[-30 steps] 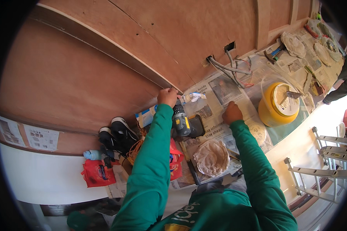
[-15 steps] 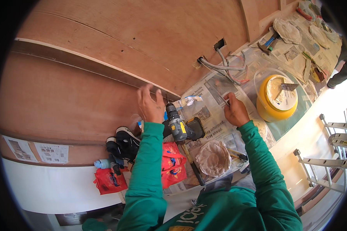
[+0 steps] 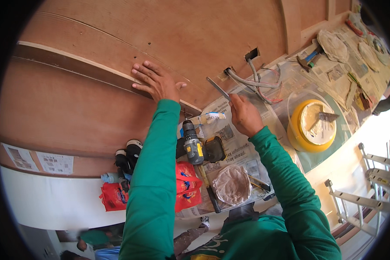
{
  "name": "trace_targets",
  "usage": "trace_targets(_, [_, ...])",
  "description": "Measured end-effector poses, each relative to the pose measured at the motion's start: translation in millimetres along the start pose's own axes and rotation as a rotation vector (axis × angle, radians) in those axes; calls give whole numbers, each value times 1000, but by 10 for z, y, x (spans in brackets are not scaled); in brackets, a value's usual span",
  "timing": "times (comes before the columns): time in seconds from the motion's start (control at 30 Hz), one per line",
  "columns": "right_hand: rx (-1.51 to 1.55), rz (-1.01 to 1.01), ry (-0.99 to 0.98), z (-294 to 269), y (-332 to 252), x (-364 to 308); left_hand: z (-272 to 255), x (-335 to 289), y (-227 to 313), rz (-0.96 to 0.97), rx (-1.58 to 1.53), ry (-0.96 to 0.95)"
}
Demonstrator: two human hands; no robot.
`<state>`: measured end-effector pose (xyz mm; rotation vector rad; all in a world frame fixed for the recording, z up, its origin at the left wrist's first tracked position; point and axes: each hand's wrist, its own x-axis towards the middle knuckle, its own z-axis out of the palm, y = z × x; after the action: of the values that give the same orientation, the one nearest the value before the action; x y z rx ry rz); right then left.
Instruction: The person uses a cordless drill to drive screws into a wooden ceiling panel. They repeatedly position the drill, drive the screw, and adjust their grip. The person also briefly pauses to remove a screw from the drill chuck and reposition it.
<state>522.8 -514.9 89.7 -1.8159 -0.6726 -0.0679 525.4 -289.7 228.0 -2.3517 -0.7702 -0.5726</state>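
Observation:
My left hand (image 3: 157, 83) lies with fingers spread on the brown wood panel (image 3: 195, 39), across its lower ledge (image 3: 86, 67). My right hand (image 3: 246, 113) is closed round a thin, flat grey metal tool (image 3: 217, 88), its narrow end pointing up and left towards the panel. Whether it is a file or a blade I cannot tell. Below my hands, a grey and yellow cordless drill (image 3: 192, 145) lies on newspaper. Grey cables (image 3: 251, 80) come out of two cut holes in the panel, just right of the tool.
A yellow bucket (image 3: 294, 134) of filler with a putty knife (image 3: 328, 116) stands right. Near me lie a crumpled plastic-lined bowl (image 3: 232, 185), a hammer (image 3: 210, 190) and red bags (image 3: 187, 190). Another hammer (image 3: 310, 58) rests far right. An aluminium ladder (image 3: 355, 197) stands right; people are at lower left.
My left hand has moved up and left and now rests flat on the panel. My right hand has come left, bringing the metal tool close to the panel. The view has shifted slightly.

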Motion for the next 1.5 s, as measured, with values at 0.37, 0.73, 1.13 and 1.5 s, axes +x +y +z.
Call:
trace_targets(0.37, [26, -23, 54, 337, 203, 385, 167, -13, 96, -40, -35, 57])
trace_targets(0.73, [43, -153, 86, 597, 20, 892, 160, 11, 176, -74, -99, 53])
trace_targets(1.13, [-1, -184, 45, 713, 36, 901, 424, -163, 57, 46, -51, 174])
trace_targets(1.5, [-38, -170, 23, 803, 235, 825, 454, -140, 53, 75, -108, 186])
